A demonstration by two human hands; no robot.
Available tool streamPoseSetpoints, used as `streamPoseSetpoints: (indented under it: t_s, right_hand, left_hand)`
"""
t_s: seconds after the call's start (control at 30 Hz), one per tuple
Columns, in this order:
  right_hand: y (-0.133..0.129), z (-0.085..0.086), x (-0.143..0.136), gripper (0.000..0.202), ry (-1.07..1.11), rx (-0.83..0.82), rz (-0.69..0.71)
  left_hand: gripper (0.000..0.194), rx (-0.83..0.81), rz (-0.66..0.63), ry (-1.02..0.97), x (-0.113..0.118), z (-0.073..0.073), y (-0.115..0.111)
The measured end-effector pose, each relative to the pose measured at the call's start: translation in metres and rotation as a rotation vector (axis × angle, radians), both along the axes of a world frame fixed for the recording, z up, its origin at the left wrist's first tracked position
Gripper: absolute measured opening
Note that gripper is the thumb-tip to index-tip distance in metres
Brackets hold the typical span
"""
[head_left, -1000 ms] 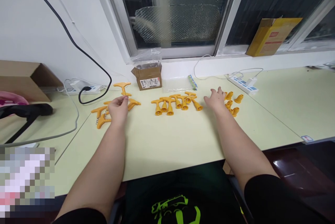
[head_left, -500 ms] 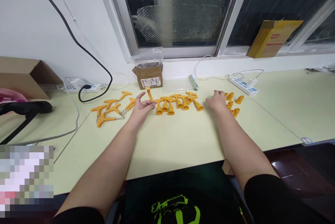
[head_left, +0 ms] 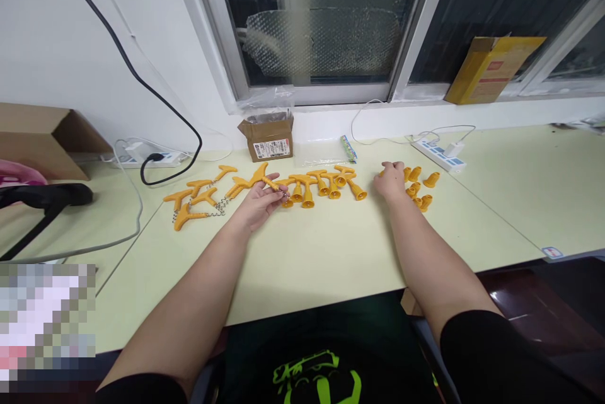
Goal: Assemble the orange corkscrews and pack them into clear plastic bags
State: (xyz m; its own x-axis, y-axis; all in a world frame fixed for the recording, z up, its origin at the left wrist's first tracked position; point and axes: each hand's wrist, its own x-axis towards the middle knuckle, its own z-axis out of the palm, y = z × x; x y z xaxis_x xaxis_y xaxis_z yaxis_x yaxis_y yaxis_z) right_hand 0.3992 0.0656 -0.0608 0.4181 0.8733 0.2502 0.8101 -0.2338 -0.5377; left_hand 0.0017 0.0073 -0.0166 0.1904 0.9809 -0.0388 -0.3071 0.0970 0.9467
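My left hand (head_left: 263,203) is closed on a yellow corkscrew (head_left: 261,174), its handle up to the left and its metal spiral pointing right. My right hand (head_left: 390,181) is closed at the left edge of the loose yellow sleeves (head_left: 431,179), with a bit of yellow showing at its fingertips. Between the hands stand and lie several yellow T-handles joined to bell-shaped sleeves (head_left: 308,193). Left of my left hand, several yellow corkscrews with bare metal spirals (head_left: 190,217) lie in a loose group.
Behind the parts are a small open carton (head_left: 270,139), a clear plastic bag (head_left: 316,153) and a power strip (head_left: 439,155). A second power strip (head_left: 172,158) with a black cable is at the left, near a large cardboard box (head_left: 33,133).
The corkscrew in my left hand has turned from upright to slanting, its spiral now toward the right. My right hand's fingers have drawn together, and yellow now shows at their tips.
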Motion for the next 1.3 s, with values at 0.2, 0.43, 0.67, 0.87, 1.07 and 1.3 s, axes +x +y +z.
streamPoseSetpoints:
  t_s: [0.2,0.43,0.67,0.87,1.07,1.3]
  right_hand:
    - [-0.001,-0.003,-0.001,0.045,0.035,0.041,0.027]
    - [-0.006,0.005,-0.007,0.043,0.135,0.17,0.001]
    - [-0.028,0.028,-0.054,0.037,0.38,0.594,0.416]
    - [-0.06,0.034,-0.115,0.027,0.325,0.443,0.865]
    - [-0.064,0.029,-0.129,0.02,0.406,0.435,0.943]
    - [-0.066,0.029,-0.136,0.019,0.393,0.472,1.005]
  left_hand:
    - [0.035,-0.056,0.004,-0.009,0.001,0.0,0.002]
    - [0.032,-0.056,0.033,-0.037,0.001,0.001,0.007]
    - [0.024,-0.036,0.126,-0.127,0.004,0.005,0.002]
    - [0.035,0.033,0.126,-0.095,0.007,0.005,-0.001]
    - [0.039,0.057,0.086,-0.043,0.01,0.003,-0.001]
    - [0.047,0.077,-0.019,0.05,0.024,0.001,-0.011]
